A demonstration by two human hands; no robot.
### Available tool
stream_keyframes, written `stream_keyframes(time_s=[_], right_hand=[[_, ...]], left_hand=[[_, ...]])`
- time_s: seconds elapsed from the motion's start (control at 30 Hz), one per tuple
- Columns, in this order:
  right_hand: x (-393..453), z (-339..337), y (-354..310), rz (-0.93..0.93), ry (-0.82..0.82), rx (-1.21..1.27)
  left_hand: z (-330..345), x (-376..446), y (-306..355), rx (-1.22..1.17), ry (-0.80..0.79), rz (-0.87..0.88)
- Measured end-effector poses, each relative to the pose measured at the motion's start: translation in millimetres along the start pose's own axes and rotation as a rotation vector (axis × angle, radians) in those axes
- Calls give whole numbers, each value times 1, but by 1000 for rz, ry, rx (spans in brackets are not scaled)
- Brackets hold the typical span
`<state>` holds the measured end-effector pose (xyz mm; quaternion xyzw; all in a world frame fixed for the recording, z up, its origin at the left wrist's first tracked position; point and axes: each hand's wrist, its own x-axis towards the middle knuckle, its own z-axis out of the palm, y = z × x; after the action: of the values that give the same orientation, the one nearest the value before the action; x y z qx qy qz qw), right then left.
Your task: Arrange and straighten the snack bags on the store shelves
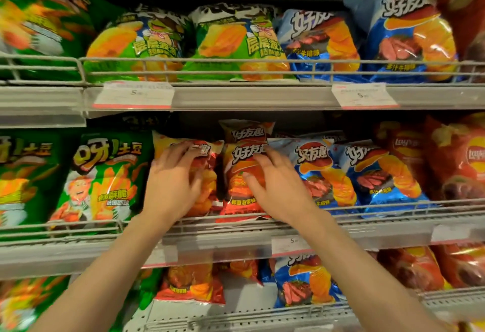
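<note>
Mid-task: left hand flat, grip wide, on orange bag; right hand likewise on red bag, centre shelf. Leaning bags at 3 o'clock unstraightened.

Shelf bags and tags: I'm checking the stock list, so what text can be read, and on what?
"好友趣": blue bag, middle shelf.
"好友趣": orange bag under right hand.
"呀!土豆": green bag.
"Lay's": red bag, blurred.
"5": price tag; rest too small.
Bag under left hand: name covered.
</note>
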<state>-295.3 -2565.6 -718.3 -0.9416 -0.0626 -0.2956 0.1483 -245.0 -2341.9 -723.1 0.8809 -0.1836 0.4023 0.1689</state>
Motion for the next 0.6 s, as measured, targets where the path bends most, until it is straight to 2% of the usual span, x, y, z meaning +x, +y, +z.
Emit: stream_keyframes(time_s=[0.07, 0.17, 0.4, 0.5, 0.6], right_hand=[[8, 14, -6, 8, -102, -29], [14, 24, 1, 47, -208, -47], [15, 26, 0, 51, -240, -75], [9, 18, -1, 30, -194, 38], [-3, 3, 6, 28, 15, 18]], left_hand=[[5, -3, -9, 79, -45, 8], [13, -4, -13, 68, -111, -24], [20, 1, -19, -22, -356, -100], [20, 1, -19, -21, -327, -99], [16, -2, -18, -22, -227, -62]])
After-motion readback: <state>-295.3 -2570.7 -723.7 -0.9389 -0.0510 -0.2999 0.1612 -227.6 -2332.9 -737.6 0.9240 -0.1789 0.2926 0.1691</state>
